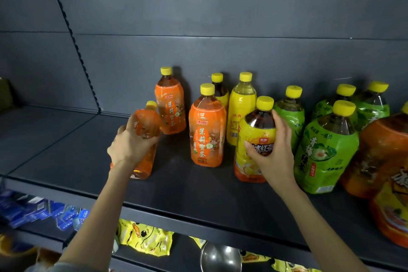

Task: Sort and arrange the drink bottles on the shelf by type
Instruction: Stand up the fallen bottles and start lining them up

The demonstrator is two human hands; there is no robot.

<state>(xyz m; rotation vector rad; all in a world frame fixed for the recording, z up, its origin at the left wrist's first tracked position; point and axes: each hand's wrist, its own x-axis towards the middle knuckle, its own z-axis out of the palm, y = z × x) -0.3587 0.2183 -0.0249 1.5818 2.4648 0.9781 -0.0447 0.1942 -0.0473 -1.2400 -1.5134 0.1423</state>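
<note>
My left hand (130, 143) grips an orange bottle (146, 123) round its shoulder. The bottle is tilted, cap leaning toward the back wall, and sits just left of two upright orange ones (207, 132), so this hand is nearer that group. My right hand (273, 157) wraps the yellow bottle (247, 165), which is upright at the front of the shelf (187, 187). A matching yellow one (241, 108) stands behind it. The green bottles (324, 152) crowd its right side, so I judge there's little room that way.

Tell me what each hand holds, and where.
Left hand grips an orange bottle around its upper body; right hand grips a yellow bottle around its shoulder.
</note>
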